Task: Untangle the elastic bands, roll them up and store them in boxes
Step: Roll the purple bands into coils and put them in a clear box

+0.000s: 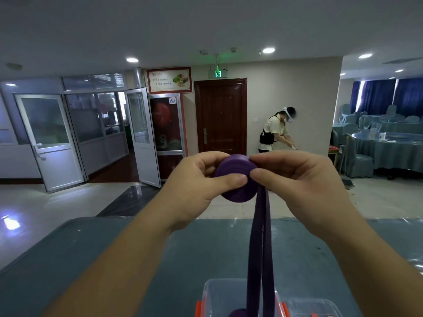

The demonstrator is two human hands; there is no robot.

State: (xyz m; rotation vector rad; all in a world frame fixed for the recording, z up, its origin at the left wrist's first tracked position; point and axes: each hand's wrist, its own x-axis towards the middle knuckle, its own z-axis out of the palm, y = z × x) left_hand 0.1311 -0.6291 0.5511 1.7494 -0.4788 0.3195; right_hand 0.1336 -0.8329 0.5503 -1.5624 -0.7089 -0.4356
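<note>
A purple elastic band point(235, 177), partly wound into a thick roll, is held up in front of me over the table. My left hand point(196, 181) grips the roll from the left, thumb across its face. My right hand point(295, 177) pinches the roll's right edge with thumb and fingers. Two loose strands of the band point(261, 248) hang straight down from the roll into a clear plastic box point(215, 291) with orange clasps at the bottom edge. Another purple roll point(238, 313) lies inside that box.
The table point(114, 259) has a blue-grey cover. A second clear container point(318, 307) sits right of the box. Beyond, a person point(278, 131) bends over by a brown door point(220, 115); covered dining tables and chairs point(384, 147) stand at right, glass doors point(52, 138) at left.
</note>
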